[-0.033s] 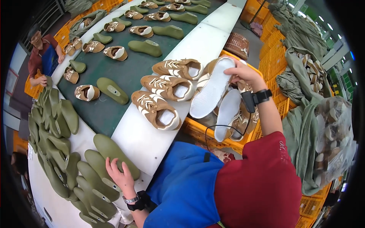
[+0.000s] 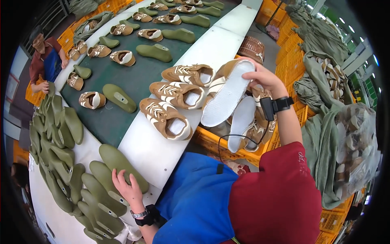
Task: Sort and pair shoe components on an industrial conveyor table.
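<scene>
Three shoes (image 2: 177, 93) on the ledge (image 2: 148, 156), our right hand (image 2: 263, 78) gripping another shoe (image 2: 228, 95), our left hand (image 2: 129, 189) chilling loosely on a last (image 2: 118, 160)

So the tabletop (image 2: 152, 156) is showing a green middle (image 2: 136, 75) between white borders. Three brown-and-cream sneakers (image 2: 158, 116) are sitting side by side on the right-hand white strip, soles down. More sneakers (image 2: 90, 100) and some loose olive lasts (image 2: 154, 53) are lying spread across the green part (kinda in rows, honestly). A big olive heap of lasts (image 2: 73, 126) is hogging plenty of the white bit at the left.
</scene>
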A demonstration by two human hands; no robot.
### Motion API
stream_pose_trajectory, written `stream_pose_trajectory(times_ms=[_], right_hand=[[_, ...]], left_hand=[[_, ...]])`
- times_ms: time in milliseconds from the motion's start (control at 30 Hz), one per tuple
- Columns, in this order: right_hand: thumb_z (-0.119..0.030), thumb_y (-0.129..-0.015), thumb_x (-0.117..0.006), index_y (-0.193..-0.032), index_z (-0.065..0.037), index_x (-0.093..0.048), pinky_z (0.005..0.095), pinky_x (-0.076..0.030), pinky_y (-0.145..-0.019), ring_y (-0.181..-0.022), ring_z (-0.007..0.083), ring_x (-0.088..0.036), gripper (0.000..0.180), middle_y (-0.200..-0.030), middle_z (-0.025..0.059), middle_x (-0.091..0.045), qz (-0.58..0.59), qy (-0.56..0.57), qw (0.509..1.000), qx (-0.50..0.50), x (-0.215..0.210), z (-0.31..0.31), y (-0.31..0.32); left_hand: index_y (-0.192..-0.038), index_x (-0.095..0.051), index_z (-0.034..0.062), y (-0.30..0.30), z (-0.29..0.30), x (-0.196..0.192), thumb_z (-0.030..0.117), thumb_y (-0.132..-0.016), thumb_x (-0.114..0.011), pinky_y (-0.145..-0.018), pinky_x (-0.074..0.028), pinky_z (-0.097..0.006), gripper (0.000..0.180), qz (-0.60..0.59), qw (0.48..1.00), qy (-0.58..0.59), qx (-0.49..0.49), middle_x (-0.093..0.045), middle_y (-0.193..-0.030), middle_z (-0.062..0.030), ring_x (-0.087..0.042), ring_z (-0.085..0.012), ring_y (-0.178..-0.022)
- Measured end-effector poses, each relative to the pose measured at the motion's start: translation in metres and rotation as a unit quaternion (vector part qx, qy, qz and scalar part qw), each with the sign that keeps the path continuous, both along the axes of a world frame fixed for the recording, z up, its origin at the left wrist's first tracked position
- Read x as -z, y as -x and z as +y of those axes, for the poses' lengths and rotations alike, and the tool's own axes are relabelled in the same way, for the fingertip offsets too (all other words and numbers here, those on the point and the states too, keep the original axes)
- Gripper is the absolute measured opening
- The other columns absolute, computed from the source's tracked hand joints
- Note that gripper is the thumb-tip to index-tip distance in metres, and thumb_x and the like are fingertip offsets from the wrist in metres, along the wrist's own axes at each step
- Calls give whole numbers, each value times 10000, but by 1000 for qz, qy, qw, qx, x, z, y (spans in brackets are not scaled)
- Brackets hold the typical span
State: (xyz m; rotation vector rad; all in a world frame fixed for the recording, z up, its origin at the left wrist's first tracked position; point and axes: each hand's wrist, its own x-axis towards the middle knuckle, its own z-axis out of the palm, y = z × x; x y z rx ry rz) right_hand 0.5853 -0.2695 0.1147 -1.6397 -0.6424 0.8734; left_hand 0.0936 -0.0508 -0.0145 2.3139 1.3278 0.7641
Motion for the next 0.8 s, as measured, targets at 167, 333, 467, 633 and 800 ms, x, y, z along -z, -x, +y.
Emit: stream_pose_trajectory(times_ms=[167,333,467,633,800], right_hand=[[-64,-755,-683,-1339,-51,-381,290,-515,-769,-966,160,-592,657,-1095,74,-587,-7,-233,970,-69,-35,10,25],[19,-718,-676,-1343,0,-378,332,-452,-920,-1070,217,-562,693,-1179,104,-570,132,-254,954,-90,8,47,63],[-72,-675,-759,-1445,-40,-182,346,-349,-1032,-1198,249,-467,963,-1346,150,-432,-144,-191,966,-100,27,94,163],[-17,-712,-591,-1313,-193,-452,474,-345,-985,-1188,344,-440,641,-1250,90,-508,-636,-149,671,-352,102,117,222],[-20,-682,-602,-1201,-94,-531,443,-378,-943,-1130,328,-481,529,-1184,122,-543,-560,-143,769,-273,96,88,191]], left_hand=[[-1149,-498,10,-1,-2,-12,93,-785,-626,-1017,-319,-438,396,54,996,-65,5,-405,-1318,-210,-372,-377,-1237],[-1324,-371,4,-40,-13,-80,188,-661,-779,-1067,-273,-449,800,-112,983,-86,120,-362,-1370,-213,-314,-387,-1292],[-1315,-398,37,-58,-10,-109,179,-708,-739,-1019,-315,-493,711,-62,974,-166,140,-361,-1355,-214,-330,-439,-1254],[-1274,-440,28,-50,-10,-64,92,-753,-659,-977,-374,-459,569,-55,981,-109,149,-356,-1349,-224,-400,-422,-1202],[-1230,-483,20,-54,-36,-12,151,-691,-734,-980,-398,-422,609,82,973,42,214,-246,-1412,-282,-415,-427,-1196]])
